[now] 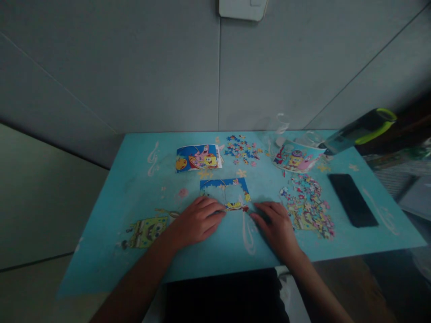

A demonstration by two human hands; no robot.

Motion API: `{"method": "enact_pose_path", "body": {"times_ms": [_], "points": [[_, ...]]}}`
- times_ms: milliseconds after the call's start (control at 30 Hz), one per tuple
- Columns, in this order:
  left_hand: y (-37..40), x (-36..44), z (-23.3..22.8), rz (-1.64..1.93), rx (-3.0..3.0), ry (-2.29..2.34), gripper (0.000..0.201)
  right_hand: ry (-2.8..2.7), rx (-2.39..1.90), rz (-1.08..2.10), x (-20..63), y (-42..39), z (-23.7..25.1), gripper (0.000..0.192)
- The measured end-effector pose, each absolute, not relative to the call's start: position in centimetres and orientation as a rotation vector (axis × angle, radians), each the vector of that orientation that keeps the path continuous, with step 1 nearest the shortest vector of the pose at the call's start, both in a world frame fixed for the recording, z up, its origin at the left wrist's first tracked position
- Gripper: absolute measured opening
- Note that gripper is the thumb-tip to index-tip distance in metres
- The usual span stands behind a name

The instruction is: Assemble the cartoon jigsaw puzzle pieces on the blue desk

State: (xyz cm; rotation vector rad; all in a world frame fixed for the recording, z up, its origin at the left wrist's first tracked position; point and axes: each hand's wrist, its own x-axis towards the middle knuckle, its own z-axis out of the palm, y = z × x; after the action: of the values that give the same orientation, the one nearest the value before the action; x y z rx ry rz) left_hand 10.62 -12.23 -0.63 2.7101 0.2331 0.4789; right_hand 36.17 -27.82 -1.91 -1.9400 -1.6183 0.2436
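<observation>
At the near middle of the blue counter [101, 251], a half-built puzzle [225, 194], its frame done along the top. Left hand [197, 220] and right hand [274, 224] lie flat, palms down, gripping nothing, fingertips at its lower edge. Step looks like fitting the bottom row. Next move likely needs a piece from the loose pile [308, 206], just right of the right hand.

The table [101, 251] looks smooth and matt with printed cartoons; the phone [352, 199] is glossy black; the picture card [198, 157] looks like glossy printed paper.
</observation>
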Motion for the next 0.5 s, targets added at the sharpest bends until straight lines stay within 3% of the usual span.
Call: {"method": "enact_pose_path", "body": {"times_ms": [500], "points": [[-11.3, 10.2, -1.6, 0.618, 2.742, 0.290, 0.021, -1.635, -1.959, 0.302, 34.6, -26.3, -1.9, 0.016]]}}
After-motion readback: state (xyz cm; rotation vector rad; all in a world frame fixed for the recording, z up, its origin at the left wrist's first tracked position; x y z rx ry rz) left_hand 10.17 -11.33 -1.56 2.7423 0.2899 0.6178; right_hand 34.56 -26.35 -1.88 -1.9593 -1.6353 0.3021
